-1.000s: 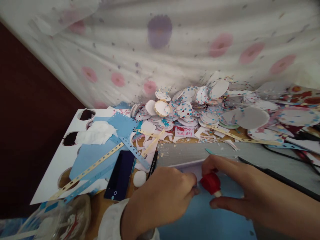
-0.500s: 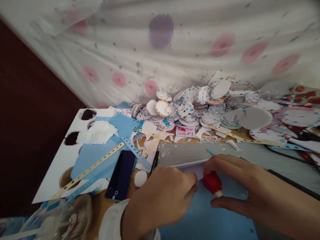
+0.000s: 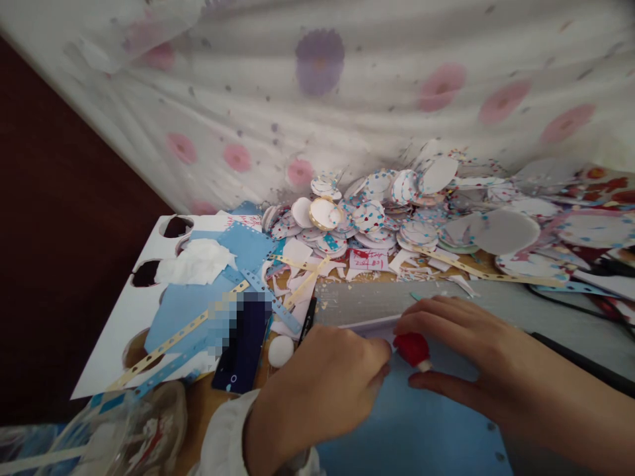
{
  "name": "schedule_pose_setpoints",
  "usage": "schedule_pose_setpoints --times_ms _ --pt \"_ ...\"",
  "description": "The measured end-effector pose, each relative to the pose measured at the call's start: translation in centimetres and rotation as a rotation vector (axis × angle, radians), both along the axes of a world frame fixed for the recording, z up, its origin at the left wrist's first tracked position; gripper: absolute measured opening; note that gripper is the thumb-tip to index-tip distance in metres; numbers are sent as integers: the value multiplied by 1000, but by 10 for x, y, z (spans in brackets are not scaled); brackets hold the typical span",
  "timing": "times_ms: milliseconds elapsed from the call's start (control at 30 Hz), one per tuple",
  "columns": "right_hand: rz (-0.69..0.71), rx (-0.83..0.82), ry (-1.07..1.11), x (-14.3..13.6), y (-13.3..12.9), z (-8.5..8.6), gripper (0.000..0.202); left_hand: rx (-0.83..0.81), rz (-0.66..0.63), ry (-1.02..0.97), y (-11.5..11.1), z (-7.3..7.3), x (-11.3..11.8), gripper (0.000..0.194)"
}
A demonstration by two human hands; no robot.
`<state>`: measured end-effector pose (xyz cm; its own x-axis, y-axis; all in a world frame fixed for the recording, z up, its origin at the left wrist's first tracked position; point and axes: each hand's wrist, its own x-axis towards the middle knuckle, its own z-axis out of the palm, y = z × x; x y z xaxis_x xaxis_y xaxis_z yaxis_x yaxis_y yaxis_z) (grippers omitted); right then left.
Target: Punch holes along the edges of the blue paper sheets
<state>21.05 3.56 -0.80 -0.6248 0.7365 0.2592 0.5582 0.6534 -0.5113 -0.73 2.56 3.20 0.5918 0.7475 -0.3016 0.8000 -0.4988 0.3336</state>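
My right hand (image 3: 466, 344) holds a small red paper punch (image 3: 413, 348) with a pale tip. Its fingers curve over the top and the thumb lies below, beside the pale part. My left hand (image 3: 322, 387) is closed, fingers curled, right next to the punch at the upper edge of a blue paper sheet (image 3: 397, 430). That edge bends up and shows a white underside (image 3: 370, 325). What the left fingertips pinch is partly hidden, but they appear to grip the sheet. A few small holes mark its lower right part.
A heap of white paper discs (image 3: 370, 218) with coloured bits lies along the curtain (image 3: 248, 99). Left are a phone (image 3: 253, 350), a white round lid (image 3: 280, 352), punched paper strips (image 3: 178, 340) and a plastic container (image 3: 149, 430). A grey mat (image 3: 367, 297) lies beneath the sheet.
My right hand and the red punch have shifted slightly left and up, closer to my left hand. My left hand stays nearly where it was.
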Motion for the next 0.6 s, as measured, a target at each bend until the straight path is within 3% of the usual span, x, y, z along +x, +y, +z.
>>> schedule_pose_setpoints --times_ms 167,367,600 --pt "17 -164 -67 1 0 0 20 -12 -16 9 1 -2 0 23" --pt "31 -456 -13 2 3 1 15 27 -30 -4 -2 1 0 22" --pt "76 -664 -39 6 9 -5 22 87 -62 53 -3 0 0 21"
